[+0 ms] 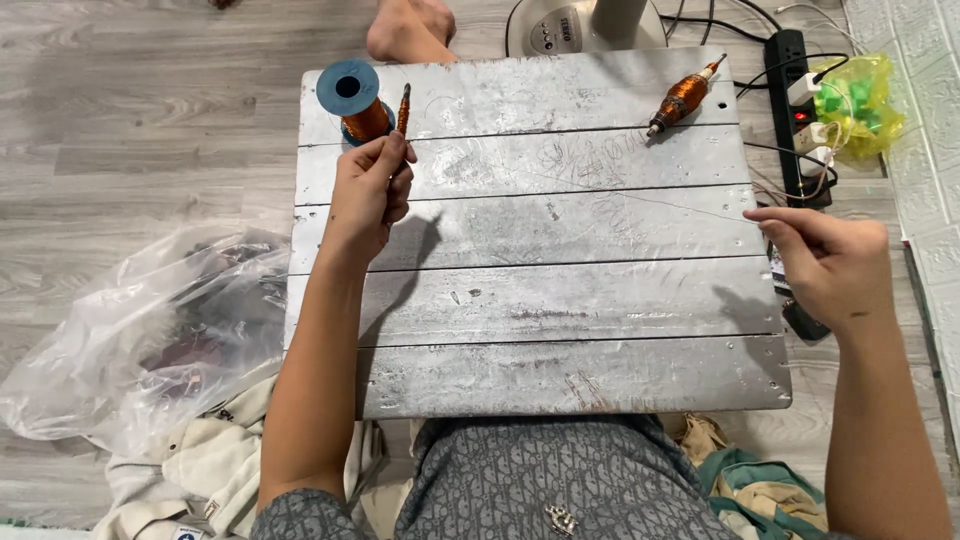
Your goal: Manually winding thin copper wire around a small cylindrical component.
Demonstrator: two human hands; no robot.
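The left hand (368,196) is clenched in a grip on a slim rod wound with copper wire (403,112), held upright at the far left of the counter (560,300), just beside a blue-capped spool of copper wire (355,100). The right hand (825,262) hovers off the counter's right edge, fingertips pinched together; a very fine wire (620,192) appears to run across the counter from the rod toward those fingers, though it is too thin to follow all the way.

A wire that fine would likely snap or kink if the hands pull apart too hard or jerk. If it goes slack, it could snag on the seams between the counter's planks or tangle near the spool. A loose pinch on the right could let the end slip and the winding on the rod loosen.

The counter is a low board of grey metal-faced planks, scratched and scribbled on. At its far right lies a second wound coil on a shaft (684,97). The floor (150,120) is grey wood-look laminate. On it to the left lies a crumpled clear plastic bag (140,330) with cloth near it; to the far right, a black power strip (795,110) with plugs and a yellow-green bag (858,105). A fan base (560,28) stands beyond the far edge, beside a bare foot (410,30).
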